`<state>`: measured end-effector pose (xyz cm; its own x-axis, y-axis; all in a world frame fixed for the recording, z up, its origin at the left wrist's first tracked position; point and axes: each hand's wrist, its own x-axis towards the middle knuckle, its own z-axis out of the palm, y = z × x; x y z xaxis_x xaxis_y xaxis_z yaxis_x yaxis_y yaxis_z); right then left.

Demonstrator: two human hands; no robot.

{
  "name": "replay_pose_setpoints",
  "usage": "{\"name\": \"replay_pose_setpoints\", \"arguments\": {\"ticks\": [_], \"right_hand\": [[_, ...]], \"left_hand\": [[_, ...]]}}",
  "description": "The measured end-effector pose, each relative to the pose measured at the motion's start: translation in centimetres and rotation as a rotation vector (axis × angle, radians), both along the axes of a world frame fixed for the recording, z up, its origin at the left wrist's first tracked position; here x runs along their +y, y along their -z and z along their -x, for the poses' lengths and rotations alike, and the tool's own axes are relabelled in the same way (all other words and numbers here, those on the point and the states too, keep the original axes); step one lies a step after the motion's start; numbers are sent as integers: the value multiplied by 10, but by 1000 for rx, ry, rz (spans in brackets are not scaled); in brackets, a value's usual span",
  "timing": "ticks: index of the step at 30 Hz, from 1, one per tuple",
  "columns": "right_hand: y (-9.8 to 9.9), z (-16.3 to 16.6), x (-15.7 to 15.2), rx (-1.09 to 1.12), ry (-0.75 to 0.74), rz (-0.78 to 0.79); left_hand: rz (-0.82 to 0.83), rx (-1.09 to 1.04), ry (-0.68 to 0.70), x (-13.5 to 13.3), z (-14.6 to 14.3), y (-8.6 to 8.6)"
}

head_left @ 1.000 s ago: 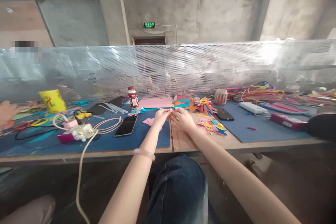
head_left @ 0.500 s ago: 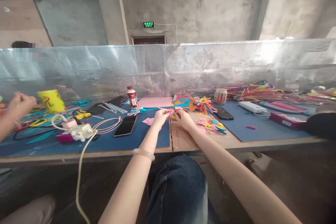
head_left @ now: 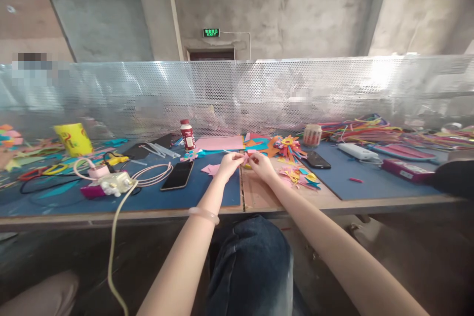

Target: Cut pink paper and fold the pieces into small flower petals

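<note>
Left hand (head_left: pixel 230 163), right hand (head_left: pixel 262 165) pinched together on pink paper piece (head_left: pixel 246 157) (shaping it, apparently); further creasing would need steadiness.

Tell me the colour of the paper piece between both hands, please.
The paper piece is pink, best seen in the head view.

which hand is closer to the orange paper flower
Right. The right hand is just left of the orange paper flower and a little nearer the person; the left hand is farther off, on the right hand's other side.
</note>
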<state>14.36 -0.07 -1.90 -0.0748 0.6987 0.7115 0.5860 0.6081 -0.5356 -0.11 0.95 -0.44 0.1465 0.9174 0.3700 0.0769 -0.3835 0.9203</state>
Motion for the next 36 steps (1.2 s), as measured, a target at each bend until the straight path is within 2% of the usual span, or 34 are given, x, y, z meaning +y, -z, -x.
{"name": "replay_pose_setpoints", "arguments": {"ticks": [16, 23, 29, 36], "right_hand": [[-3, 0, -5, 31, -70, 18], [-2, 1, -5, -116, 77, -54], [-1, 3, -3, 42, 0, 49], [-4, 4, -5, 158, -69, 133]], "left_hand": [[8, 2, 34, 2, 1, 2], [37, -16, 28, -4, 0, -1], [39, -67, -34, -5, 1, -4], [54, -74, -7, -7, 1, -5]]}}
